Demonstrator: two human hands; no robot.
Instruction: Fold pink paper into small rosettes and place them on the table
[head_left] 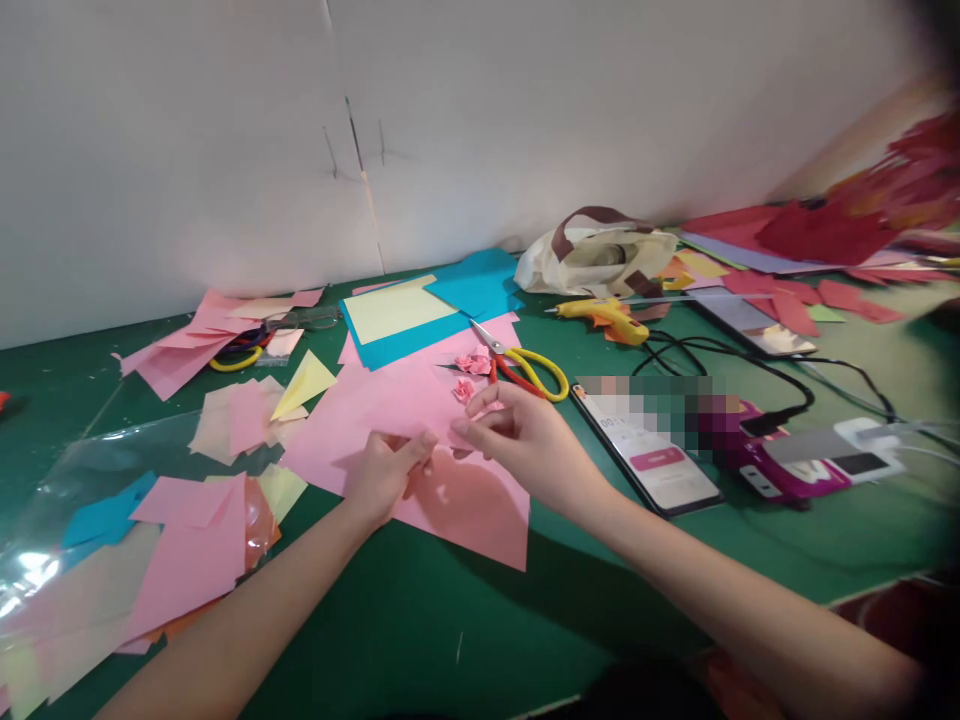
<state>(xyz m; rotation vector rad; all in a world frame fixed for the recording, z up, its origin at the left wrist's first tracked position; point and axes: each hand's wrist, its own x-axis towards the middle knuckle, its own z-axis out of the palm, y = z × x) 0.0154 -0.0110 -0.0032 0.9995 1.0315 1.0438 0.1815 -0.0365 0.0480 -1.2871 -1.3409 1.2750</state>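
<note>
Above a large pink paper sheet (480,510), my left hand (390,472) is closed, thumb pressed against curled fingers. My right hand (525,435) faces it in a pinch, with a narrow gap between the two. Whatever sits in either pinch blends with the pink behind and cannot be made out. Just beyond my right fingertips lie small crumpled pink paper flowers (466,388). Scissors (525,368) with red and yellow handles rest beside them, blades pointing away to the left. Blue and pale yellow sheets (397,312) overlap the pink one at the back.
A phone (649,450) and a purple power strip (787,465) with cables lie right. Behind them are a yellow glue gun (604,318) and a cloth bag (600,255). Paper scraps (195,540) and a clear plastic sheet (90,460) cover the left. A white wall (225,150) stands behind.
</note>
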